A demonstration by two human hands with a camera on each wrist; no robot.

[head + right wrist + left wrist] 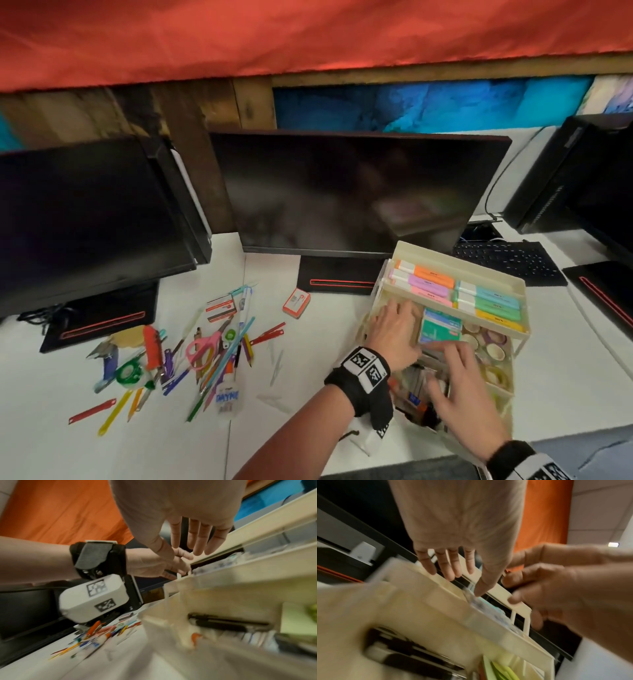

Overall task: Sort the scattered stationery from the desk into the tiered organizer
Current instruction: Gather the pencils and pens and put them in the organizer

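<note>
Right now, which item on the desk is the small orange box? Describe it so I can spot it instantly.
Start at the middle monitor and drop to its stand's base. Just left of that base, on the white desk, lies the small orange box with a white face. It sits alone, apart from the heap of pens and scissors further left.

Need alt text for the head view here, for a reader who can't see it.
Both hands, left hand and right hand, reach with fingers extended into the middle tier of a cream tiered organizer whose top tray holds pastel highlighters. To the left, pens, pink scissors and a glue bottle lie scattered on the white desk before dark monitors.
</note>
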